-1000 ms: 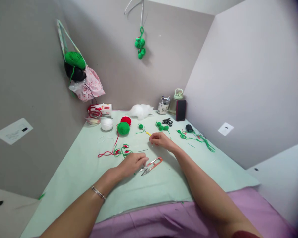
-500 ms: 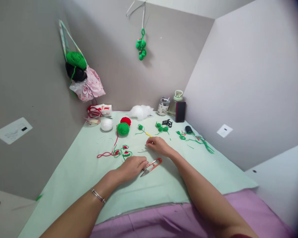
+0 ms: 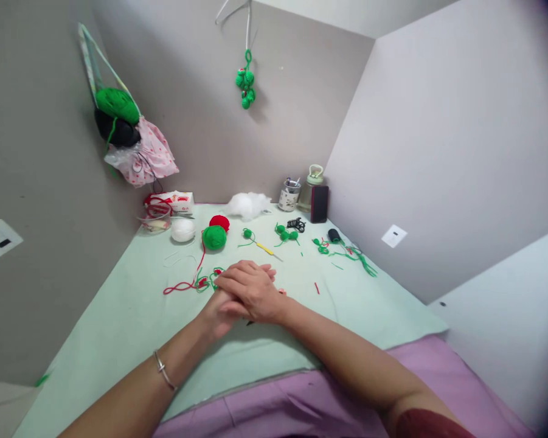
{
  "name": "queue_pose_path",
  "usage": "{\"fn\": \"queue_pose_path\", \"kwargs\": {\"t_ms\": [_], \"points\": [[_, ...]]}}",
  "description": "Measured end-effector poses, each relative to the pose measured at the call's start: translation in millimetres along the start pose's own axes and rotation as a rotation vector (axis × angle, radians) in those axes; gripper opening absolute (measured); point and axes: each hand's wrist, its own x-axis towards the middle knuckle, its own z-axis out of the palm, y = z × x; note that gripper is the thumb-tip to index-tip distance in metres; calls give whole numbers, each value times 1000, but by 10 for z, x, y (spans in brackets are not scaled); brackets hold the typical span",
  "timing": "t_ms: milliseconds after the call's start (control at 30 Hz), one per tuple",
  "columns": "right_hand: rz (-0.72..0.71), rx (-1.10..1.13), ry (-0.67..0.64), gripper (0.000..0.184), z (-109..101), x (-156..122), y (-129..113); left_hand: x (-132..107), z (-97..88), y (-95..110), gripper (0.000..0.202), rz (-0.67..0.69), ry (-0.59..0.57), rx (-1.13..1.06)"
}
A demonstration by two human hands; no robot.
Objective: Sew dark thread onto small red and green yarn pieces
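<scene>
My right hand (image 3: 252, 292) lies flat over my left hand (image 3: 215, 317) in the middle of the pale green cloth (image 3: 132, 310), fingers stretched out to the left. My left hand's fingers are hidden beneath it. A silver bracelet (image 3: 164, 371) sits on my left wrist. The orange thread snips (image 3: 281, 291) are almost wholly covered by my hands; only a bit of the handle shows. Just left of my hands lie small red-and-green crocheted pieces (image 3: 206, 281) with a red yarn strand (image 3: 180, 286).
Further back are a green yarn ball (image 3: 214, 237), red yarn ball (image 3: 219, 222), white ball (image 3: 183, 230), white stuffing (image 3: 246, 205), yellow crochet hook (image 3: 264, 248), green crocheted bits (image 3: 286, 233), cup (image 3: 289, 196), bottle (image 3: 314, 182). A bag (image 3: 118, 121) and green ornament (image 3: 245, 85) hang on the wall.
My right hand has drawn back from near the crochet hook and come down on top of my left hand, covering the snips. The view has shifted slightly to the right.
</scene>
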Motion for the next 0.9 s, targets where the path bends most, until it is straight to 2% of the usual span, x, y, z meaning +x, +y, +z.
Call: {"fn": "queue_pose_path", "kwargs": {"t_ms": [133, 200, 267, 333, 400, 500, 567, 633, 667, 733, 767, 900], "points": [[-101, -214, 12, 59, 86, -57, 81, -37, 93, 40, 26, -8, -206, -141], [-125, -252, 55, 59, 59, -76, 148, -28, 119, 49, 24, -10, -213, -190], [-117, -274, 107, 53, -6, -84, 221, -16, 125, 55, 19, -15, -146, -220], [-39, -291, 166, 46, -92, -95, 301, -12, 120, 66, 16, -18, -94, -234], [82, -299, 190, 42, -172, -119, 375, -16, 111, 85, 20, -8, -136, -202], [176, -310, 133, 38, -236, -161, 458, -21, 96, 124, 29, 19, -229, -106], [212, -312, 81, 34, -253, -180, 525, -23, 76, 148, 31, 20, -203, -74], [341, -315, 84, 36, -292, -202, 655, -29, 50, 170, 33, -6, -143, -69], [461, -329, 100, 38, -335, -220, 753, -33, 37, 180, 35, -18, -117, -67], [775, -396, 125, 41, -476, -285, 1014, -41, 14, 194, 38, -39, -82, -57], [944, -441, 87, 38, -572, -335, 1167, -43, 5, 197, 39, -48, -72, -52], [1203, -550, 27, 31, -999, -660, 1752, -24, -13, 175, 35, -90, -59, -35]]}}
